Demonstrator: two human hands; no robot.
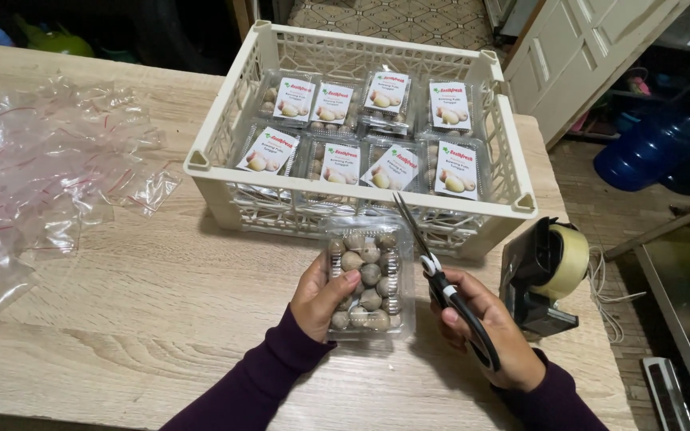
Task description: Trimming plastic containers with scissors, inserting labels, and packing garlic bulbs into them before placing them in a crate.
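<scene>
My left hand (319,297) grips a clear plastic clamshell box (369,275) filled with small round brownish bulbs, holding it just above the wooden table (145,295) in front of the crate. My right hand (485,331) holds black-handled scissors (433,263). Their blades are close together and point up and away, along the right side of the box toward the crate's front wall.
A cream plastic crate (217,148) behind the hands holds several labelled clamshell packs. A black tape dispenser (541,275) with a roll stands to the right of my right hand. Loose clear plastic bags (41,168) lie spread at the left. A blue water bottle (648,148) stands on the floor.
</scene>
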